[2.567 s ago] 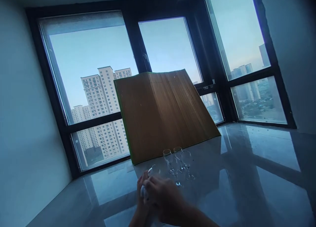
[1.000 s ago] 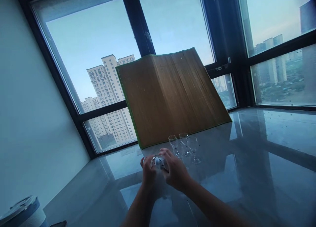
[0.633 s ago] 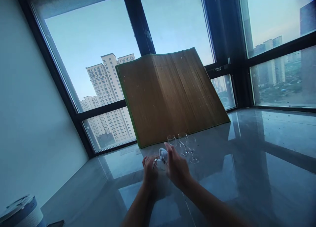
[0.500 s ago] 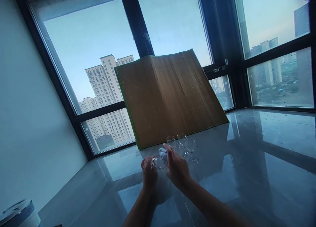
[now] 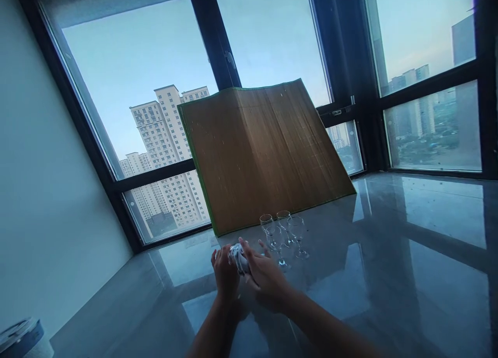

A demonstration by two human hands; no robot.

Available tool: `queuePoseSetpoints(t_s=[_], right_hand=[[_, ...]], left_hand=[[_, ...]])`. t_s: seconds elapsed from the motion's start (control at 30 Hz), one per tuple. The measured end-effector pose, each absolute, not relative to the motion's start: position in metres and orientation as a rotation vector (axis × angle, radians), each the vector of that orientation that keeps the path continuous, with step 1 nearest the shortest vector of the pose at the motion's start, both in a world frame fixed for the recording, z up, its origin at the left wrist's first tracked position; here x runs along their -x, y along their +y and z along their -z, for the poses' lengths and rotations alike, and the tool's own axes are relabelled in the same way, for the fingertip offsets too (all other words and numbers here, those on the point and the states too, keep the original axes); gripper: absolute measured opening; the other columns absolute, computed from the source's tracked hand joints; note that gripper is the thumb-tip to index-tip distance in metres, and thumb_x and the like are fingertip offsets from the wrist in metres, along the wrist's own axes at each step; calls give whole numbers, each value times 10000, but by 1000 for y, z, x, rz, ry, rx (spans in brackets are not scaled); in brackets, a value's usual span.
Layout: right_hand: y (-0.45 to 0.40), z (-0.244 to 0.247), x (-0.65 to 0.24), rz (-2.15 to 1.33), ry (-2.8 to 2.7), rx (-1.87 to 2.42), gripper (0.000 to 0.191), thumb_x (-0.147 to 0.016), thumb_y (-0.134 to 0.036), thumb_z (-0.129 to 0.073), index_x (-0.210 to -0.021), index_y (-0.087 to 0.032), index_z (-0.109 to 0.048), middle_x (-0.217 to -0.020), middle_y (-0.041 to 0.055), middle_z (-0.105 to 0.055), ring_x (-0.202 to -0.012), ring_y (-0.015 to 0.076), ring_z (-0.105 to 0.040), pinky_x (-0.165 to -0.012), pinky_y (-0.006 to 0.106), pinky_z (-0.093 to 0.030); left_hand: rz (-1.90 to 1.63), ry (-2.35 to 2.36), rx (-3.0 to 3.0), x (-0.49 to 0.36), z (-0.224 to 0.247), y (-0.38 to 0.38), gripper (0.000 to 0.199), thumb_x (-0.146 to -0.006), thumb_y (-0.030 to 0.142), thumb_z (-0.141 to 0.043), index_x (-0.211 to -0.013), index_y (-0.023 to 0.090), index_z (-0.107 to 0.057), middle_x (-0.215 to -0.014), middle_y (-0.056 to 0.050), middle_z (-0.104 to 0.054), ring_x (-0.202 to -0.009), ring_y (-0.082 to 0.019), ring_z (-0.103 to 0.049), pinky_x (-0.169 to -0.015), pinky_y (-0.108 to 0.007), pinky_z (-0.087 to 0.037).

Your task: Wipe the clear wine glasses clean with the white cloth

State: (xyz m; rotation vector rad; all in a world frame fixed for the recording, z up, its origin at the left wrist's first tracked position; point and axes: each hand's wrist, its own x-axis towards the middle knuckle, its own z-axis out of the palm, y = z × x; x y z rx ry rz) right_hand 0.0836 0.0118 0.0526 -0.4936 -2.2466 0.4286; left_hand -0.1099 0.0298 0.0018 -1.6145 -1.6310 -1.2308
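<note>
Head cam: cloth (image 5: 241, 260) mostly hidden btwn L hand (image 5: 225, 272) & R hand (image 5: 266, 275).

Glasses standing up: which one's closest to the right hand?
The front glass: its foot is nearest the right hand. The other three glasses stand farther back.

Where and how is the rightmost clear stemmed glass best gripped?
The rightmost clear stemmed glass stands upright, so its slim stem, approached from the right, looks best: the other clear stemmed glasses crowd its left.
</note>
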Motion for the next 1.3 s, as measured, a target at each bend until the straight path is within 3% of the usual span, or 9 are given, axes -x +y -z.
queuePoseSetpoints(t_s=[0.17,0.27,0.37,0.5,0.63,1.0,1.07,1.2,1.3], right_hand=[[15,-45,-80,-478,-2286,488,1025,-870,-320,-557,-1615,-71,101,-1341,202,-662,-1263,308,-607,-1224,620,-127],[13,-43,-79,-514,-2266,437,1085,-860,-369,-623,-1618,-84,100,-1440,223,-584,-1344,320,-539,-1224,582,-181],[10,-42,-78,-551,-2224,471,1123,-824,-372,-686,-1633,-133,55,-1505,208,-524,-1398,339,-470,-1161,530,-331],[9,-44,-77,-609,-2109,686,920,-932,-350,-559,-1642,-165,-4,-1207,163,-715,-1101,310,-662,-939,448,-496],[11,-45,-77,-628,-2018,794,798,-990,-330,-452,-1640,-160,-19,-932,97,-750,-846,268,-696,-786,385,-509],[15,-47,-80,-495,-1825,604,752,-934,-215,-513,-1603,-191,-169,-826,27,-699,-690,212,-648,-664,319,-518],[18,-47,-82,-464,-1801,584,708,-952,-208,-496,-1590,-207,-190,-924,54,-726,-743,216,-685,-688,324,-543],[21,-43,-81,-313,-1788,532,730,-932,-134,-474,-1588,-244,-173,-1324,144,-657,-1054,260,-697,-849,394,-579],[22,-44,-80,-188,-1844,492,801,-862,-53,-480,-1586,-256,-203,-1369,138,-628,-1133,273,-650,-923,432,-561]], left_hand=[[1135,-1484,1807,108,-8,25,202,-881,180,-512,-1030,239,-636,-942,-32,-747,-933,-226,-693,-1132,-480,-321],[1140,-1411,1822,106,-13,21,178,-873,204,-533,-1016,243,-631,-906,-20,-740,-913,-226,-690,-1143,-470,-311],[1149,-1384,1821,103,-14,19,164,-876,225,-535,-1010,250,-627,-899,-18,-732,-927,-230,-684,-1155,-472,-297],[1189,-1463,1854,97,-7,18,141,-879,234,-505,-981,247,-601,-894,-26,-715,-899,-226,-677,-1129,-480,-315],[1242,-1529,1866,91,2,22,159,-857,236,-488,-983,234,-585,-909,-56,-709,-908,-242,-680,-1027,-467,-386],[1407,-1760,1584,104,4,30,208,-743,182,-536,-938,247,-573,-846,-34,-699,-848,-252,-650,-905,-437,-453],[1438,-1794,1486,107,3,32,187,-751,182,-522,-923,244,-562,-810,-19,-682,-786,-238,-642,-874,-423,-460],[1369,-1773,1498,107,5,35,197,-749,177,-522,-927,240,-579,-828,-28,-693,-824,-249,-655,-895,-436,-453],[1268,-1673,1654,101,5,33,241,-749,142,-527,-951,243,-609,-849,-33,-702,-845,-249,-661,-960,-464,-424]])
